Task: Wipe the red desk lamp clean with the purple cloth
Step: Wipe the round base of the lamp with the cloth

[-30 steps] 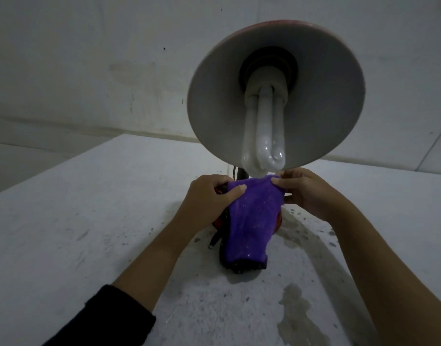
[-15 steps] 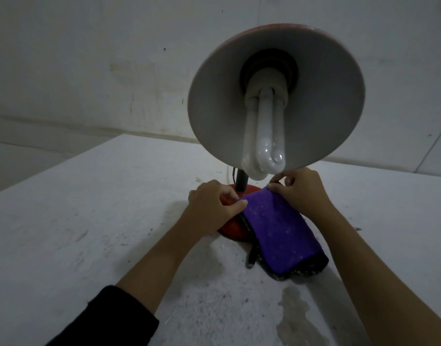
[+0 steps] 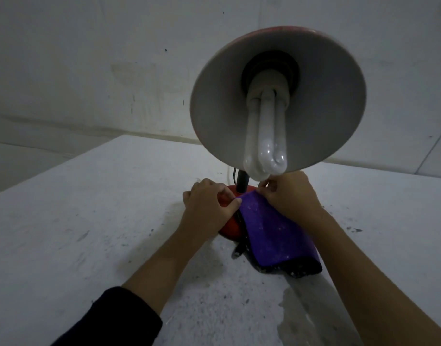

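Observation:
The red desk lamp stands on the table with its wide shade point(image 3: 219, 108) tilted toward me, showing a white bulb point(image 3: 264, 136). Its round red base point(image 3: 229, 231) sits low behind my hands, with a black stem rising from it. The purple cloth point(image 3: 272, 233) is draped over the right side of the base and trails onto the table, its dark edge at the front. My left hand point(image 3: 209, 206) pinches the cloth's upper left edge against the base. My right hand point(image 3: 289, 196) pinches the cloth's top corner near the stem.
The white table point(image 3: 89, 221) is dusty and speckled, with a damp stain point(image 3: 297, 310) near the front right. A black cord end point(image 3: 238, 252) lies by the base. A pale wall point(image 3: 89, 58) runs behind the table.
The cloth went from hanging straight down in front of the base to lying spread over its right side and onto the table. Both hands lowered toward the base.

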